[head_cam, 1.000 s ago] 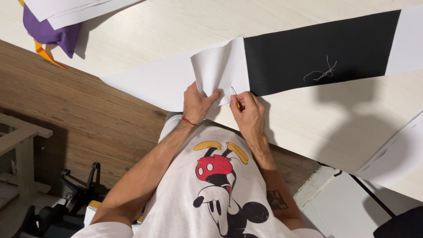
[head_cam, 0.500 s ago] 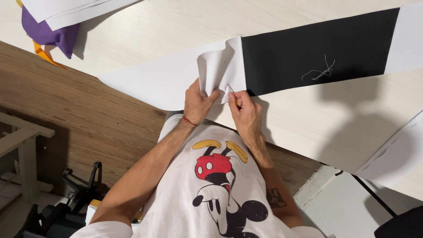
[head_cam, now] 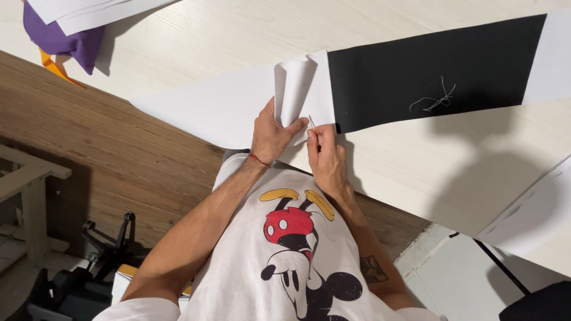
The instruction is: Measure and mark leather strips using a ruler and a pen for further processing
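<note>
A long strip of white fabric (head_cam: 208, 110) joined to a black fabric strip (head_cam: 434, 77) lies across the pale table (head_cam: 238, 41). My left hand (head_cam: 270, 134), with a red string at the wrist, grips a raised fold of the white fabric (head_cam: 297, 89) near the seam. My right hand (head_cam: 324, 157) is beside it, with the fingertips pinched on a thin needle (head_cam: 311, 122) at the lower edge of the fold. A loose tangle of pale thread (head_cam: 434, 101) rests on the black strip.
A purple cloth (head_cam: 59, 35) and white sheets (head_cam: 89, 12) lie at the top left, an orange piece (head_cam: 56, 68) under them. A white sheet (head_cam: 529, 214) hangs off the right edge. Black gear (head_cam: 77, 279) and a wooden frame (head_cam: 24, 184) stand on the wooden floor below.
My right hand has moved slightly up to the fold's edge with the needle. My left hand has gathered the fold a little tighter.
</note>
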